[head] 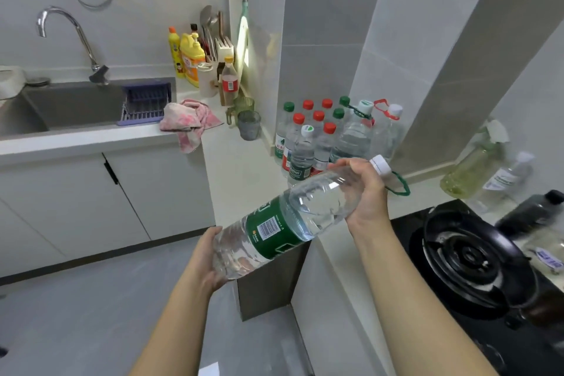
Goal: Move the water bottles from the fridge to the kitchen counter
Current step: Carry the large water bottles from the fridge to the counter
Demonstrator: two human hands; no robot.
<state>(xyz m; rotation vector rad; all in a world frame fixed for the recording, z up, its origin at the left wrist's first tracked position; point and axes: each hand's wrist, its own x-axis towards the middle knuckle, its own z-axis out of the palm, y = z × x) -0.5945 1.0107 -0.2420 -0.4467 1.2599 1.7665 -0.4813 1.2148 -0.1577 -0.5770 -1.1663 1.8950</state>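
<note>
Clear plastic is filling both hands: the right hand [366, 195] is curling its fingers [346, 164] round the shoulder of a big green-labelled water bottle [293, 217], and the left hand [204, 259] is gripping its base, tilting it over the table [241, 168] edge. A cluster of bottles [320, 137] is already standing in the corner. With the fridge out of view, I cannot tell what remains.

Your tiled kitchen corner.
You face pale grey wall tiles [323, 9], white cabinets [76, 198] under a steel sink [61, 107], and a grey floor [91, 314].

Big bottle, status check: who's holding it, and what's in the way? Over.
Left hand holds base, right hand grips neck. Large water bottle tilted, airborne. Bottle cluster crowds counter ahead.
</note>
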